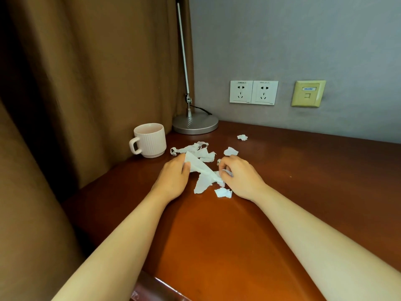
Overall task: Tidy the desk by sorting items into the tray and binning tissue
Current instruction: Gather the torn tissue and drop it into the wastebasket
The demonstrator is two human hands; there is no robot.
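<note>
Torn white tissue lies scattered on the brown wooden desk (217,235). A long strip of tissue (200,170) stretches between my hands: my left hand (173,179) grips its upper end and my right hand (240,177) pinches its lower end. A pile of shreds (193,149) lies just beyond my left hand. Loose scraps rest near my right wrist (223,192), beyond my right hand (230,151) and farther back (242,137). No tray or bin is in view.
A pale pink ribbed mug (149,140) stands at the desk's back left. Behind it is a silver lamp base (195,123) with its thin pole. Brown curtains (86,83) hang on the left. Wall sockets (253,92) sit on the grey wall.
</note>
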